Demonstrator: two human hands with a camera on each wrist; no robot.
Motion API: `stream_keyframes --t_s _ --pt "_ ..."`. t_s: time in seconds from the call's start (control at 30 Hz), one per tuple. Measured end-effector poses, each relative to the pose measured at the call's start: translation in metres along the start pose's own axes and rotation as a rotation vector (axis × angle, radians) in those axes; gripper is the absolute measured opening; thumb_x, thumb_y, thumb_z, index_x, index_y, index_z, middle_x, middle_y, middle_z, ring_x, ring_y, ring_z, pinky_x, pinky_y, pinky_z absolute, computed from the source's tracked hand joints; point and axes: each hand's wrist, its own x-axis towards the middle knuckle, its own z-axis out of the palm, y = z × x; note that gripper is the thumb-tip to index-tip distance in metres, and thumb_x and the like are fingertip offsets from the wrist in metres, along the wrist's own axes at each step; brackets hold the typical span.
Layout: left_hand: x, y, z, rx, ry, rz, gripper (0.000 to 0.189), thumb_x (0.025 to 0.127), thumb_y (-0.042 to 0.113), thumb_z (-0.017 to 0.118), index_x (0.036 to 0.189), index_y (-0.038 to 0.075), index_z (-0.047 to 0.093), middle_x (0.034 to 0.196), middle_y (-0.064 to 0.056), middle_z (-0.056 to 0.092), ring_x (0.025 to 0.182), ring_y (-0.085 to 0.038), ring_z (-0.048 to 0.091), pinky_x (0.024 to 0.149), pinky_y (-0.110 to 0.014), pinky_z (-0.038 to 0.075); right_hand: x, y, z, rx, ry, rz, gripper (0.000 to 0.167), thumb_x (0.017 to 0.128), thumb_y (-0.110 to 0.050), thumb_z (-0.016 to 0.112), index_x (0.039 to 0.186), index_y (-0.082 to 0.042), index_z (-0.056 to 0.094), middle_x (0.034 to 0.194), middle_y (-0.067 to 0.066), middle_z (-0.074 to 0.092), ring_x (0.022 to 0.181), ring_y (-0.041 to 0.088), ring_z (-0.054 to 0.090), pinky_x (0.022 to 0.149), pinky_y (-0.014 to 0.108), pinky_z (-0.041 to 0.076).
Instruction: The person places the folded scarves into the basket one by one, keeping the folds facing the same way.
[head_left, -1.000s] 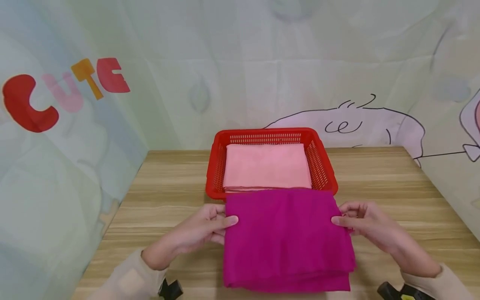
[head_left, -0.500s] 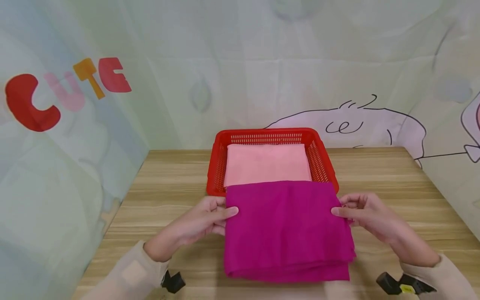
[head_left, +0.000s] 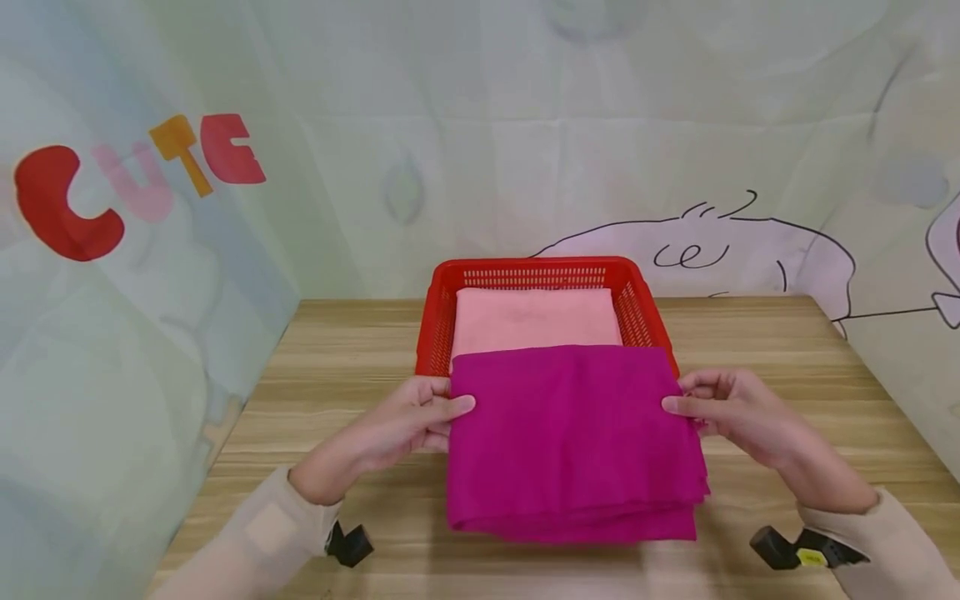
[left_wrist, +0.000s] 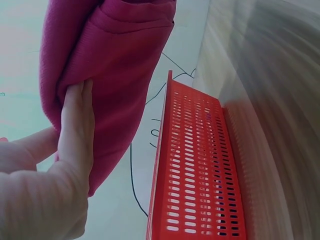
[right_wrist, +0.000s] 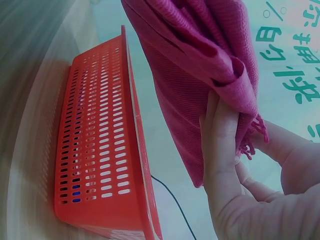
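Note:
A folded magenta scarf [head_left: 570,442] hangs between both hands, with a short fringe [right_wrist: 254,135] showing at its right side. My left hand [head_left: 416,421] pinches its left edge, thumb on top and fingers beneath. At the right edge, my right hand [head_left: 738,412] grips it the same way. Behind and partly under the scarf stands a red plastic basket [head_left: 637,308] with slotted walls. Inside lies a folded pink cloth [head_left: 536,317], its near part hidden by the scarf. Both wrist views show the scarf held above the basket's rim level.
The basket rests on a wood-grain table [head_left: 315,367]. A printed fabric backdrop [head_left: 405,125] with coloured letters and line drawings rises behind and beside the table. Each wrist carries a small black device [head_left: 348,546].
Both hands have moved forward with the magenta scarf. It now covers the basket's front rim and more of the pink cloth. The basket stays in place.

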Motion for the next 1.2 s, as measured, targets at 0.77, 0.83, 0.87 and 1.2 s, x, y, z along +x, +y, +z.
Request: stream_keyframes --t_s 0.77,0.83,0.87,1.2 --pt "0.010 0.017 -0.010 0.035 0.005 0.032 0.034 0.103 0.011 0.055 0.127 -0.013 0.051 0.101 -0.010 0.074 0.089 -0.022 0.073 0.083 -0.040 0.059 0.016 -0.021 -0.007 -0.028 0.007 0.023 0.018 0.098 -0.001 0.059 0.097 -0.012 0.073 0.088 0.005 0.073 0.075 0.018 0.068 0.071 0.028 0.059" --pt "0.010 0.019 -0.010 0.037 0.010 0.032 0.033 0.103 0.010 0.054 0.128 -0.013 0.051 0.101 -0.010 0.074 0.089 -0.022 0.073 0.083 -0.040 0.059 0.017 -0.023 -0.008 -0.036 0.025 0.040 0.017 0.098 -0.002 0.060 0.096 -0.012 0.073 0.088 0.005 0.073 0.075 0.018 0.067 0.071 0.028 0.059" --pt "0.011 0.020 -0.011 0.038 0.012 0.032 0.033 0.104 0.010 0.053 0.128 -0.013 0.051 0.101 -0.010 0.074 0.089 -0.022 0.073 0.083 -0.040 0.059 0.018 -0.024 -0.008 -0.039 0.033 0.048 0.016 0.098 -0.003 0.060 0.096 -0.013 0.073 0.088 0.005 0.073 0.076 0.018 0.067 0.071 0.028 0.059" --pt "0.015 0.028 -0.012 0.031 0.032 0.018 0.034 0.104 0.007 0.051 0.131 -0.014 0.048 0.103 -0.010 0.073 0.090 -0.022 0.073 0.084 -0.040 0.058 0.028 -0.028 -0.009 -0.031 0.034 0.038 0.015 0.098 -0.003 0.060 0.094 -0.011 0.072 0.084 0.004 0.072 0.072 0.016 0.066 0.069 0.027 0.058"
